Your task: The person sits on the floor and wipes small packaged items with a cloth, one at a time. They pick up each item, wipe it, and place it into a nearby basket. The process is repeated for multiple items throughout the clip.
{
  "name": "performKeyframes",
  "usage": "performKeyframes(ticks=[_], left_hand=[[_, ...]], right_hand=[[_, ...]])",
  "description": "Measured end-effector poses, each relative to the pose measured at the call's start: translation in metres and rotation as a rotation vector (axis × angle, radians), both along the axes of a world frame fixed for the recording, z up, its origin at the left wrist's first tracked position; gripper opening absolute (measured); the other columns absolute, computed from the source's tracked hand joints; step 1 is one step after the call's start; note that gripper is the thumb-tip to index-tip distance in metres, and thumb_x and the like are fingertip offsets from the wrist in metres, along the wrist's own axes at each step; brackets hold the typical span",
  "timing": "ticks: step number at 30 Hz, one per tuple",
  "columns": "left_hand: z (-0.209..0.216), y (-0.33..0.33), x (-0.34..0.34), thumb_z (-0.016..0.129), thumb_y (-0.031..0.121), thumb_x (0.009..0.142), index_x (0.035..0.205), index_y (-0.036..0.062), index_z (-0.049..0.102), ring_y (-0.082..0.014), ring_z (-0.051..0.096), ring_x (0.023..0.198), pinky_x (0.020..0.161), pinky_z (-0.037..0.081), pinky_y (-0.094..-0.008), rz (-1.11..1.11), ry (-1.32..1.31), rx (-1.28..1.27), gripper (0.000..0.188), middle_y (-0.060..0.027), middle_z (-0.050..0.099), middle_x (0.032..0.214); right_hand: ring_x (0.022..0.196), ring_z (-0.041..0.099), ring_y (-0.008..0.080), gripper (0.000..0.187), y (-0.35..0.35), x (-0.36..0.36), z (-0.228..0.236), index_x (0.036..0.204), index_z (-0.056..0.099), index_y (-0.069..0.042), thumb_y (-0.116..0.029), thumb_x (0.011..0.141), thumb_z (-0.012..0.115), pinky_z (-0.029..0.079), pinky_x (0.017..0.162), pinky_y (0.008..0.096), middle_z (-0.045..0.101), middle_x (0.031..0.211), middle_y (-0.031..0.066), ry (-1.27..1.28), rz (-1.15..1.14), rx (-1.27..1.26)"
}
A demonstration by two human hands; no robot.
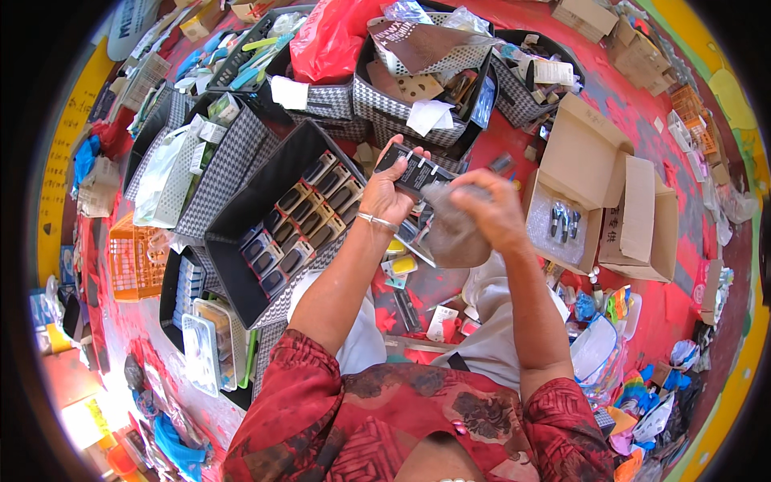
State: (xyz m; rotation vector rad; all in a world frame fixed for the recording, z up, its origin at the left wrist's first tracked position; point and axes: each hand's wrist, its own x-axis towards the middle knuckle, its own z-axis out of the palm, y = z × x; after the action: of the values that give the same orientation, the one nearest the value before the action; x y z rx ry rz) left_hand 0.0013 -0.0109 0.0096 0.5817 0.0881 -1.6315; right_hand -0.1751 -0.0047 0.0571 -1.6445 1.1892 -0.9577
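Observation:
My left hand [385, 185] grips a flat black box [416, 170] with pale print on its upper face and small white tabs along an edge. My right hand [491, 210] is closed on a grey-brown cloth [456, 233], which hangs down and overlaps the box's right end. The part of the box beneath the cloth is hidden. Left of my forearm, a tilted black-lined fabric bin [241, 215] holds rows of small packs [305, 210] with dark oval fronts. Both hands are above my lap.
Houndstooth storage bins [329, 104] full of mixed goods stand ahead, one with a red plastic bag [328, 40]. An open cardboard carton [582, 140] with dark small items lies at right. An orange basket [135, 261] stands at left. Loose packages [442, 323] lie on the red floor near my legs.

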Motion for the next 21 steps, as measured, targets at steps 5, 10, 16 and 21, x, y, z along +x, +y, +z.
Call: performKeyframes(ticks=[5,10,16,21], left_hand=[[0.0,0.001,-0.003,0.042,0.0,0.09,0.128,0.0118,0.042,-0.0307,0.051,0.11,0.095,0.043,-0.0455,-0.105,-0.061,-0.093,0.039,-0.0177,0.052,0.114],[0.002,0.006,-0.007,0.045,0.003,0.089,0.126,0.0092,0.042,-0.031,0.051,0.111,0.096,0.042,-0.0458,-0.222,-0.059,-0.133,0.037,-0.0185,0.053,0.114],[0.01,0.002,-0.006,0.038,0.006,0.093,0.122,0.0059,0.043,-0.0333,0.048,0.115,0.099,0.039,-0.0484,-0.139,-0.039,-0.04,0.03,-0.019,0.052,0.117],[0.011,0.004,-0.006,0.037,0.01,0.093,0.121,0.0039,0.044,-0.0345,0.047,0.117,0.099,0.038,-0.0519,-0.219,0.124,-0.029,0.029,-0.0215,0.049,0.122]], right_hand=[[0.076,0.06,0.0263,0.011,-0.012,-0.014,0.011,0.084,0.061,-0.005,-0.012,0.075,0.063,0.047,0.072,0.0339,0.06,0.081,0.0123,0.011,-0.317,-0.147],[0.079,0.06,0.0313,0.012,-0.002,0.0,-0.006,0.089,0.058,-0.012,-0.015,0.078,0.061,0.047,0.065,0.0409,0.056,0.088,0.0111,0.502,-0.011,-0.375],[0.077,0.059,0.031,0.023,-0.025,-0.05,0.001,0.098,0.06,-0.012,-0.018,0.076,0.064,0.047,0.07,0.0394,0.058,0.085,0.0114,0.592,-0.237,-0.351],[0.076,0.059,0.0281,0.043,-0.005,-0.033,0.002,0.113,0.059,-0.02,-0.014,0.071,0.068,0.046,0.069,0.0374,0.057,0.081,0.0088,0.518,0.172,-0.292]])
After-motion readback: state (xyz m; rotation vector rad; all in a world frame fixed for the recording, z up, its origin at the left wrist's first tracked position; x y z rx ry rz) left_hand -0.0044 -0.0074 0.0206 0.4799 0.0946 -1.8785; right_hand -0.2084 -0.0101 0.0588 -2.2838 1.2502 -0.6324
